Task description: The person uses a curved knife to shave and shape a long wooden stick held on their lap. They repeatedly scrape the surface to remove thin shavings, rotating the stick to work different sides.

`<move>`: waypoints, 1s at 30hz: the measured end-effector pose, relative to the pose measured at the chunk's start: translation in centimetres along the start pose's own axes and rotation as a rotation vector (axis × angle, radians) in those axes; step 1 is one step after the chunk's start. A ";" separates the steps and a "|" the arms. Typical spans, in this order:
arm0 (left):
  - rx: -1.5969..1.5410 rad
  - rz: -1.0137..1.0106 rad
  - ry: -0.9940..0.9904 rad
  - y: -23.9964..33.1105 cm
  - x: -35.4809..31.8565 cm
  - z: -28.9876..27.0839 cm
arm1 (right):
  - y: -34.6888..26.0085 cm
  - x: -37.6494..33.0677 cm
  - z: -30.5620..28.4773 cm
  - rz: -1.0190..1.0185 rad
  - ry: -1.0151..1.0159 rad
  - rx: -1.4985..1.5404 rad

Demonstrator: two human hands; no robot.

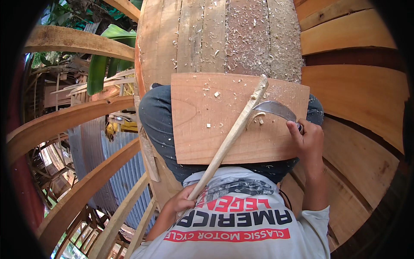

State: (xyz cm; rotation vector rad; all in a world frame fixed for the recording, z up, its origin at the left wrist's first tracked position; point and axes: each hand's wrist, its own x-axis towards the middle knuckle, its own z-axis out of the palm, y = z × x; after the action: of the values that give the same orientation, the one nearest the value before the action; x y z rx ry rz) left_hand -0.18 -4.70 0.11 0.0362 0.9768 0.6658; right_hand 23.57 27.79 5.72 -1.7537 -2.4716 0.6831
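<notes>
My left hand [181, 202] is closed around the lower end of a pale, roughly hewn wooden stick [233, 134]. The stick slants up and to the right across a flat wooden board [194, 142] that lies over my lap. In my right hand [308, 140] is the handle of a knife with a curved blade [276, 109], my fingers wrapped round it. The blade's tip meets the stick's right side near its upper end. A curled shaving [257, 115] lies just under the blade, and small chips are scattered over the board.
Beyond the board, a plank floor [189, 39] carries many wood shavings [250, 47]. On the right stands a slatted wooden wall [353, 95]. Wooden rails [73, 116] run along the left; past them are corrugated metal sheets [123, 157], green leaves [98, 71] and piled wood scraps.
</notes>
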 end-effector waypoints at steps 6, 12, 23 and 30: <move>0.491 0.265 0.119 1.7 0.1 1.7 | -2.3 -1.6 1.1 -0.182 -0.022 -0.031; 0.616 0.267 0.357 3.2 0.1 4.0 | -1.8 -1.2 1.0 -0.192 -0.027 -0.078; 0.677 0.261 0.306 4.4 0.3 4.1 | -1.8 0.2 1.7 -0.190 0.097 -0.016; 0.674 0.246 0.269 4.3 0.4 3.6 | -1.3 1.0 1.6 -0.105 0.072 -0.006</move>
State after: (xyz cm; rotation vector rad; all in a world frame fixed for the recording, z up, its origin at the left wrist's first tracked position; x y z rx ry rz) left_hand 0.60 -0.09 3.22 0.6837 1.4383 0.5450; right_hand 21.57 27.80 4.50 -1.6070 -2.4986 0.5944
